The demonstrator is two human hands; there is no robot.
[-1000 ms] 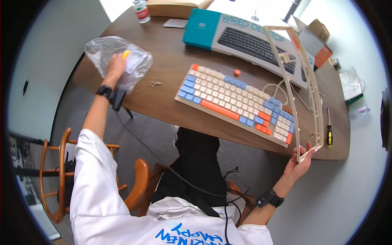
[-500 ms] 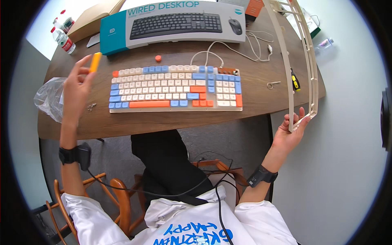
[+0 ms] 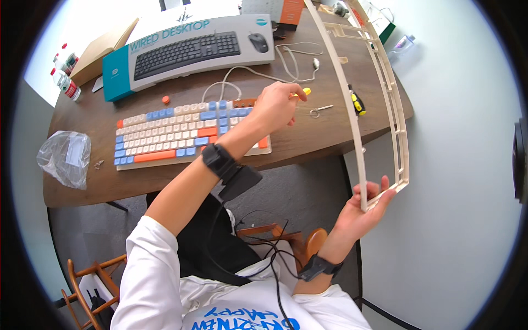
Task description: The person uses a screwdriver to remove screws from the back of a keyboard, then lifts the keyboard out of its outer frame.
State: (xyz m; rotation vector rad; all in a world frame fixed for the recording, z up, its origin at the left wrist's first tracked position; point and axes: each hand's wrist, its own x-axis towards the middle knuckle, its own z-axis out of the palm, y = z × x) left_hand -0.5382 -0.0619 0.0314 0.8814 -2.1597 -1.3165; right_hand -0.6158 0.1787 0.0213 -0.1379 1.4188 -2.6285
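My left hand (image 3: 278, 104) reaches across the right part of a keyboard (image 3: 165, 135) with cream, blue and orange keycaps. Its fingers pinch a small yellow bar-shaped piece (image 3: 306, 92), of which only the end shows. At the right, my right hand (image 3: 363, 212) grips the near end of a long cream plastic keyboard frame (image 3: 356, 132), held up tilted above the table's right edge. Through the frame's opening shows a black and yellow screwdriver (image 3: 357, 103). Between the left hand and the frame lies a small metal tool with a ring (image 3: 320, 111).
A keyboard-and-mouse box (image 3: 187, 55) stands behind the keyboard, with a white cable (image 3: 289, 66) near it. An orange round knob (image 3: 166, 99) lies between them. At left are a clear plastic bag (image 3: 66, 157), small screws (image 3: 99, 164) and a bottle (image 3: 66, 85).
My left hand has swung from the far left across to the right over the keyboard, still with the yellow piece. The view has shifted; my right hand still holds the frame.
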